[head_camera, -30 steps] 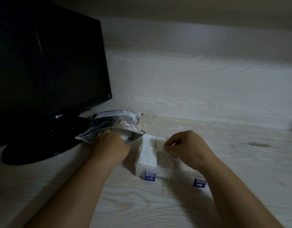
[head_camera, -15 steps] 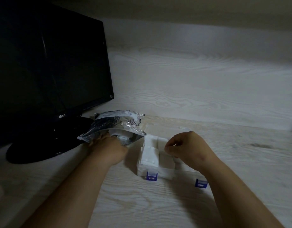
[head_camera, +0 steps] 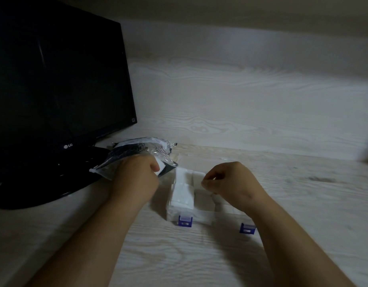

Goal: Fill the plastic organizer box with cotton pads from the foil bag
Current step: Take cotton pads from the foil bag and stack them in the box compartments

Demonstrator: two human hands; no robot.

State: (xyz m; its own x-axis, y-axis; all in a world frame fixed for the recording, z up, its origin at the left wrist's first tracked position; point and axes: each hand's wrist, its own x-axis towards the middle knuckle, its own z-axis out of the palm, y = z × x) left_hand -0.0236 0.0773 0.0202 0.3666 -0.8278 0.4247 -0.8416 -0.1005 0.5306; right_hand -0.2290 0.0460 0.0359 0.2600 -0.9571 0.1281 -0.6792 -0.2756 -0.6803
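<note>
A clear plastic organizer box [head_camera: 201, 216] with two blue latches lies open on the pale wooden desk. White cotton pads [head_camera: 182, 193] fill its left compartments. The crinkled foil bag [head_camera: 137, 150] lies left of the box, against the monitor's base. My left hand [head_camera: 135, 179] is at the bag's mouth and grips a white cotton pad [head_camera: 161, 167] that sticks out past its thumb. My right hand [head_camera: 230, 179] hovers over the box's right half with fingers curled and thumb against forefinger; whether it pinches anything I cannot tell.
A black monitor [head_camera: 54, 79] on an oval base [head_camera: 44, 187] stands at the left, close behind the bag. A wood-grain back panel [head_camera: 251, 100] rises behind the desk.
My left hand has drawn back out of the bag towards the box, bringing a white pad into view. My right hand has stayed over the box.
</note>
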